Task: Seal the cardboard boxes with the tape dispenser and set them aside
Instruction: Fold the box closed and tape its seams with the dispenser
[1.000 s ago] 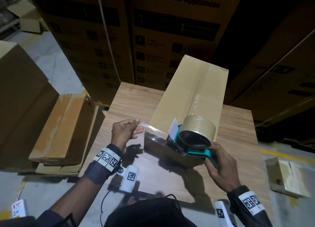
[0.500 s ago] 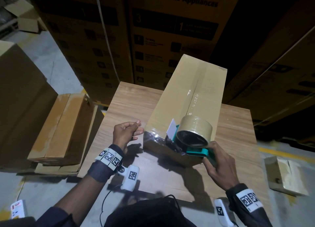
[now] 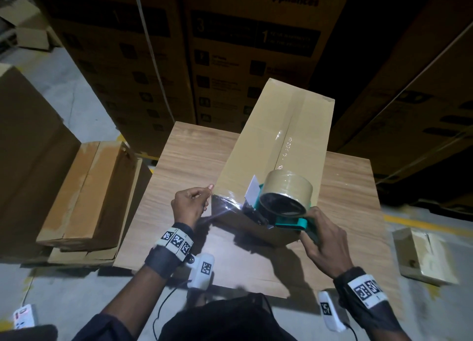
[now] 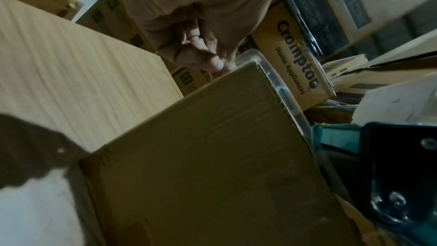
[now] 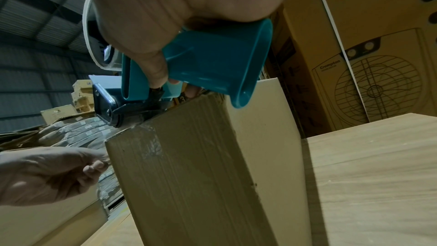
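Note:
A long cardboard box (image 3: 276, 136) lies lengthwise on the wooden table (image 3: 184, 161), with clear tape along its top seam. A teal tape dispenser (image 3: 281, 202) carrying a tan roll sits at the box's near end. My right hand (image 3: 314, 228) grips its handle (image 5: 212, 63), and its roller presses on the box's top edge (image 5: 132, 124). My left hand (image 3: 207, 189) pinches the free end of the clear tape (image 3: 225, 207) at the box's near-left corner. In the left wrist view the fingertips (image 4: 212, 63) touch that corner (image 4: 246, 70).
Long cardboard boxes (image 3: 84, 197) are stacked on the floor left of the table. A small box (image 3: 422, 253) lies on the floor at the right. Tall "Home Appliances" cartons (image 3: 243, 59) stand right behind the table. A power strip (image 3: 24, 316) lies at the lower left.
My left hand has moved right with the tape end, from well clear of the box to its near-left corner. The dispenser and my right hand have hardly moved.

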A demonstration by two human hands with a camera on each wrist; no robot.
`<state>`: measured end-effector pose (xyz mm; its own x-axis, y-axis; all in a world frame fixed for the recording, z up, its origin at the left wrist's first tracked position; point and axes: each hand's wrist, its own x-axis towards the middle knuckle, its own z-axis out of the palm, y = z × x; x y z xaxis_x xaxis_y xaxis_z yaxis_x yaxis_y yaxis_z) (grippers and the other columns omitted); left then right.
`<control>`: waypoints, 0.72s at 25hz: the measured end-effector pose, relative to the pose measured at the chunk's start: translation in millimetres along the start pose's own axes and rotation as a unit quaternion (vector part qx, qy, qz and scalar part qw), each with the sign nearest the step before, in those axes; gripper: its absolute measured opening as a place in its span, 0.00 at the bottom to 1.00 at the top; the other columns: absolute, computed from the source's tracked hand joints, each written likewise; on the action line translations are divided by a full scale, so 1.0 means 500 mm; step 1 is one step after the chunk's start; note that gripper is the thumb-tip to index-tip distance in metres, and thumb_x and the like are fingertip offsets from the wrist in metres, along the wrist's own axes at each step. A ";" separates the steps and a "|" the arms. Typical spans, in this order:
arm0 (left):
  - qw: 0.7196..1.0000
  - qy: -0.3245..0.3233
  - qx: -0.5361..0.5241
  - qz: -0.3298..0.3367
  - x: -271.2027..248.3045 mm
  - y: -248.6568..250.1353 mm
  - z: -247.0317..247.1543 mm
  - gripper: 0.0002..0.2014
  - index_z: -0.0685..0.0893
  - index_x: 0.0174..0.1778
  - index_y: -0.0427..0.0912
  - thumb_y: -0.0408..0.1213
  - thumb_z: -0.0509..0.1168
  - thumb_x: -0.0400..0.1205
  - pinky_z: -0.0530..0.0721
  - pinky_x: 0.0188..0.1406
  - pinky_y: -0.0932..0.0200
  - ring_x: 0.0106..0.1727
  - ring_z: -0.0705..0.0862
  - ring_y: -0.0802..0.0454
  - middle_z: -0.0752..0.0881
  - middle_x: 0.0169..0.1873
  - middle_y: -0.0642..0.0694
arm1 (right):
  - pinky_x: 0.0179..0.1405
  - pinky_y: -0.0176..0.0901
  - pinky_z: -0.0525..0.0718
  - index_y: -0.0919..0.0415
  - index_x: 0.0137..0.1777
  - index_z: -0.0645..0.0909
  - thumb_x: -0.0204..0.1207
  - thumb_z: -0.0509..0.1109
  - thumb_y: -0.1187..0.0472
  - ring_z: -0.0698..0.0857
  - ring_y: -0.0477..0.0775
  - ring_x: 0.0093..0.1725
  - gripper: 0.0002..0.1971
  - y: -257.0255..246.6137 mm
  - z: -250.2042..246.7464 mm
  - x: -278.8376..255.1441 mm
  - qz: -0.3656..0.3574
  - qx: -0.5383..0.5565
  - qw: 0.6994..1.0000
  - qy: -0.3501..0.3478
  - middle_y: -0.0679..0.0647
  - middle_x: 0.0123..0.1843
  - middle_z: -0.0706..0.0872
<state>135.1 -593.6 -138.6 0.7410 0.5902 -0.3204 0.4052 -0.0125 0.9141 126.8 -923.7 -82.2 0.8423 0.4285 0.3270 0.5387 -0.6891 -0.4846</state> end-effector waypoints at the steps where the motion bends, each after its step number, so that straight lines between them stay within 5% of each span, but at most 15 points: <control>1: 1.000 -0.005 -0.007 -0.027 -0.002 -0.005 0.002 0.04 0.94 0.44 0.42 0.39 0.79 0.79 0.87 0.34 0.57 0.27 0.82 0.50 0.89 0.29 0.38 | 0.31 0.47 0.87 0.47 0.62 0.74 0.70 0.74 0.64 0.82 0.42 0.41 0.23 0.003 0.001 -0.003 0.001 0.000 1.000 0.002 0.41 0.53 0.82; 5: 0.993 -0.015 0.034 -0.114 0.000 -0.073 -0.011 0.14 0.91 0.52 0.47 0.40 0.84 0.73 0.92 0.51 0.49 0.42 0.90 0.45 0.92 0.46 0.40 | 0.31 0.54 0.89 0.47 0.62 0.74 0.64 0.83 0.74 0.85 0.47 0.40 0.33 0.012 0.005 -0.012 0.004 -0.008 1.000 0.003 0.44 0.51 0.84; 8: 0.999 0.012 0.052 -0.001 -0.029 -0.075 -0.028 0.23 0.85 0.70 0.47 0.31 0.78 0.79 0.89 0.58 0.51 0.54 0.86 0.53 0.87 0.59 0.46 | 0.30 0.51 0.88 0.47 0.62 0.74 0.63 0.83 0.76 0.82 0.45 0.40 0.34 0.009 0.005 -0.009 0.001 -0.008 1.000 0.007 0.44 0.51 0.83; 12: 0.971 -0.126 0.057 0.197 -0.091 -0.039 -0.024 0.43 0.69 0.87 0.52 0.22 0.75 0.77 0.74 0.73 0.72 0.76 0.74 0.73 0.74 0.77 0.68 | 0.31 0.53 0.88 0.47 0.63 0.74 0.64 0.82 0.74 0.84 0.47 0.40 0.32 0.014 0.006 -0.011 -0.006 -0.004 1.000 0.006 0.44 0.52 0.84; 14: 0.971 -0.122 0.029 0.205 -0.109 -0.044 -0.005 0.43 0.70 0.86 0.57 0.25 0.78 0.77 0.71 0.76 0.73 0.78 0.72 0.72 0.73 0.76 0.71 | 0.31 0.53 0.88 0.47 0.63 0.74 0.67 0.77 0.69 0.83 0.47 0.41 0.27 0.014 0.006 -0.011 -0.006 -0.001 1.000 0.011 0.43 0.52 0.83; 18: 0.973 -0.085 0.037 0.209 -0.110 -0.056 0.007 0.42 0.68 0.86 0.60 0.32 0.79 0.78 0.70 0.77 0.71 0.80 0.73 0.64 0.74 0.78 0.60 | 0.30 0.52 0.87 0.46 0.63 0.74 0.70 0.71 0.61 0.83 0.46 0.40 0.22 0.009 0.006 -0.010 -0.003 0.008 1.000 0.013 0.43 0.51 0.84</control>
<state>84.7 -628.4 -147.4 0.9246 0.3794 0.0343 0.0819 -0.2859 0.9547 125.2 -927.1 -88.5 0.8387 0.4169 0.3503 0.5437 -0.6772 -0.4958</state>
